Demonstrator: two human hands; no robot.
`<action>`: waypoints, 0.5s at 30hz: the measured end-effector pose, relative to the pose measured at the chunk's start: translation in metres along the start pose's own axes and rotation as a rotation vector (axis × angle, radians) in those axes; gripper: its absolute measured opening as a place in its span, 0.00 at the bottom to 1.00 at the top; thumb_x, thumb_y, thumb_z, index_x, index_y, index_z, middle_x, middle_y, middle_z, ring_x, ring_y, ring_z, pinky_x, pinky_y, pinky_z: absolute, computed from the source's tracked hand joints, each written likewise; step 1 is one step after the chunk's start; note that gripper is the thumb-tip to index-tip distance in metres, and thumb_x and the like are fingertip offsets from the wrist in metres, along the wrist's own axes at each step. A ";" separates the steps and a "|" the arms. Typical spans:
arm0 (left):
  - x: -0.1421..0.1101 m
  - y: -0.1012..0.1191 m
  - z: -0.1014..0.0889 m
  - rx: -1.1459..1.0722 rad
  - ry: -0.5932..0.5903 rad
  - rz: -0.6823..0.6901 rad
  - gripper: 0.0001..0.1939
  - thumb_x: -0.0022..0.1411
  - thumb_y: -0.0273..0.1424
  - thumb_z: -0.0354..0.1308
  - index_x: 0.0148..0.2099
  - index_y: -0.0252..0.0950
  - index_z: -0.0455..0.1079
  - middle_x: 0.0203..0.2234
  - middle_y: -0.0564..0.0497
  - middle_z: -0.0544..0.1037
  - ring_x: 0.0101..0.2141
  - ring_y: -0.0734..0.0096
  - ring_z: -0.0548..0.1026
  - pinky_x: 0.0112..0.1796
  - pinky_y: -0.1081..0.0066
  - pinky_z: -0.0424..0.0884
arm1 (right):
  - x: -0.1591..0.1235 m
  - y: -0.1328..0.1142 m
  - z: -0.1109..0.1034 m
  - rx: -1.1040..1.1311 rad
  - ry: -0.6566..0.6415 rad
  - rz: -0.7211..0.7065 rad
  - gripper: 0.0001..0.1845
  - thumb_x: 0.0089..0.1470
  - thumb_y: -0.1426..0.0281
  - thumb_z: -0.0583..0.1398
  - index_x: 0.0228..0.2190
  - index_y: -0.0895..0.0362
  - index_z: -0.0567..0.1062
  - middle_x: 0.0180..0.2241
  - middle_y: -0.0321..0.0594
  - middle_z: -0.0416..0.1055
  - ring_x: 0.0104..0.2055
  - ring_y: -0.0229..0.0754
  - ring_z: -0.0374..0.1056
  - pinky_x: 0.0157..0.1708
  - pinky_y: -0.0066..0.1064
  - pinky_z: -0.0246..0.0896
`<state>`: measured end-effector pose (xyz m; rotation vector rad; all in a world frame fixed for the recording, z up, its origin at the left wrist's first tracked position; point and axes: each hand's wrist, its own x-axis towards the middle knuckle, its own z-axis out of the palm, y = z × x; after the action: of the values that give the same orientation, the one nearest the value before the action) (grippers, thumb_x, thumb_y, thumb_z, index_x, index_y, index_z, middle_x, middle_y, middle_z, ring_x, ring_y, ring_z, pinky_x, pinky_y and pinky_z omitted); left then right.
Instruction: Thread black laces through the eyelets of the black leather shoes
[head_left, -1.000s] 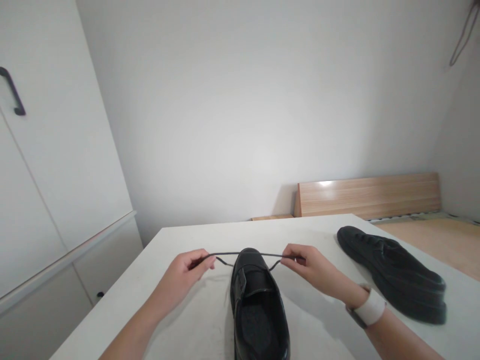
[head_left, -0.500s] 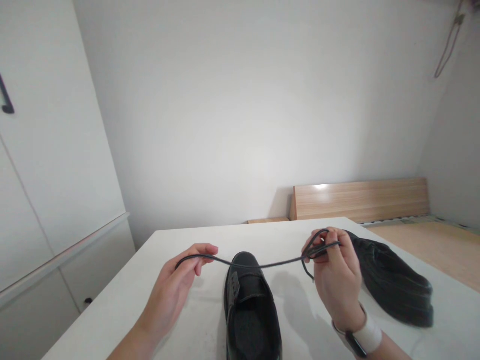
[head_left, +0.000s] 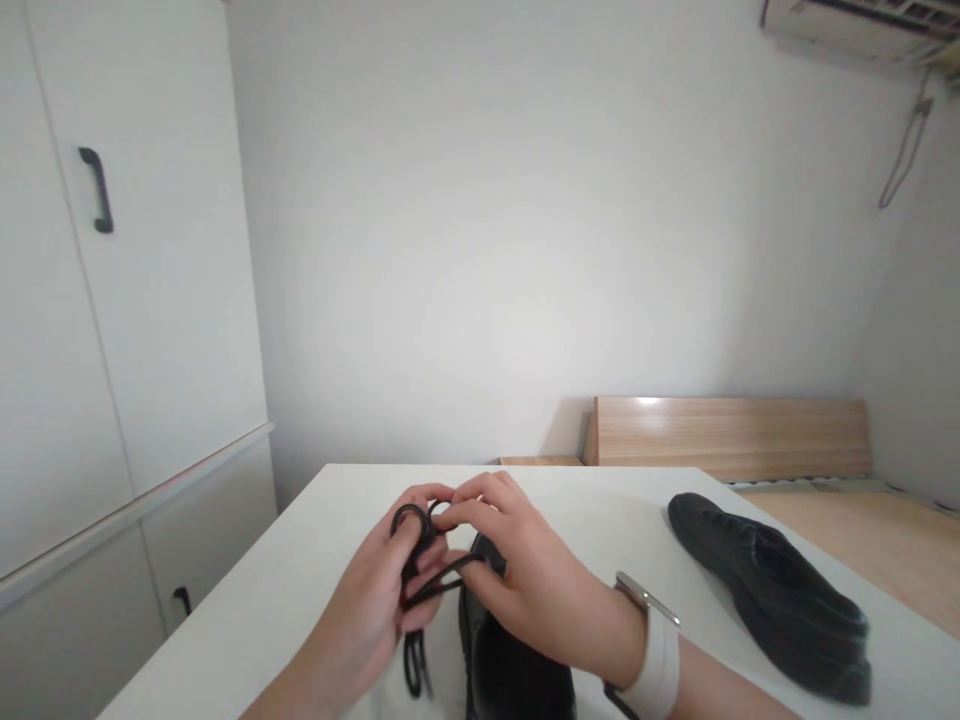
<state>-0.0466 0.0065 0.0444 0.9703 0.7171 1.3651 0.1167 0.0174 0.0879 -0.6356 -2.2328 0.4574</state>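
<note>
A black shoelace (head_left: 415, 582) is gathered into loops between both hands. My left hand (head_left: 375, 610) is closed round the bundled lace, one loop dangling below it. My right hand (head_left: 525, 575), a white-strapped watch on its wrist, pinches the lace against the left hand's fingers. Directly beneath my hands a black leather shoe (head_left: 514, 675) stands on the white table (head_left: 300, 560), mostly hidden by my right hand. The matching second shoe (head_left: 772, 590) lies on the table at the right, apart from both hands.
White cupboards with a dark handle (head_left: 97, 190) stand along the left. A wooden bed frame (head_left: 731, 435) lies by the back wall behind the table. An air conditioner (head_left: 862, 25) hangs at the top right.
The lace was stretched taut between my hands above the shoe. My right hand looped it, then came left to meet my left hand, and the lace is now bunched between them.
</note>
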 end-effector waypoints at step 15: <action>-0.064 -0.017 -0.139 1.563 0.115 0.053 0.13 0.53 0.29 0.52 0.36 0.42 0.78 0.36 0.47 0.81 0.40 0.53 0.78 0.43 0.58 0.70 | -0.032 0.009 0.024 -0.687 -0.781 0.256 0.13 0.37 0.84 0.61 0.26 0.63 0.84 0.27 0.59 0.81 0.25 0.60 0.78 0.16 0.36 0.66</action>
<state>-0.1681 -0.0356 -0.0410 2.0788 1.9375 0.6969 0.1203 0.0041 0.0495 -1.2713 -3.0976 0.0215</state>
